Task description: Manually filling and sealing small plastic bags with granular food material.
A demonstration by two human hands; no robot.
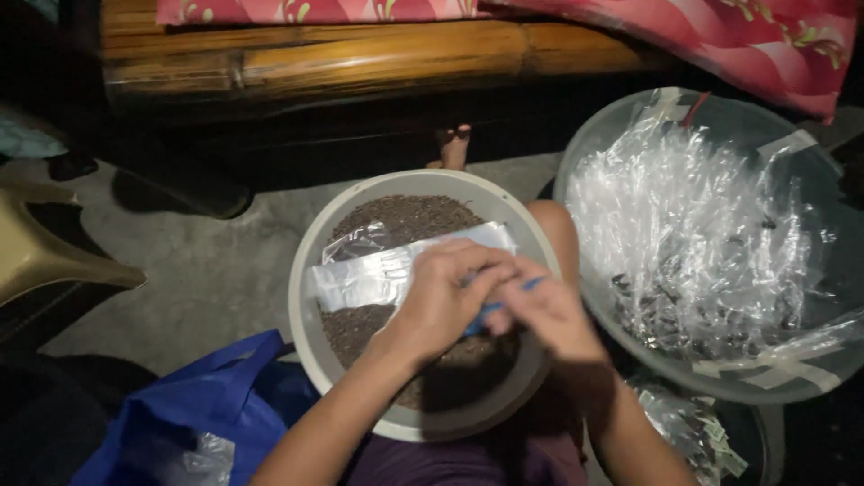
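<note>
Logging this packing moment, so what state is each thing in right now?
Grey bowl: on the lap, filled with dark grains.
Small plastic bag: held flat over the bowl by the left hand.
Blue tool: pinched in the right hand.
Clear tub: heaped with plastic packets.

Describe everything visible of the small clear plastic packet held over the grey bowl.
The small clear plastic packet is a flat, shiny, crinkled film pouch lying roughly level, pointing left from the hands. It looks empty. The left hand grips its right end; the right hand, holding a thin blue stick, meets it there. It hangs over the round grey bowl of dark seeds.
</note>
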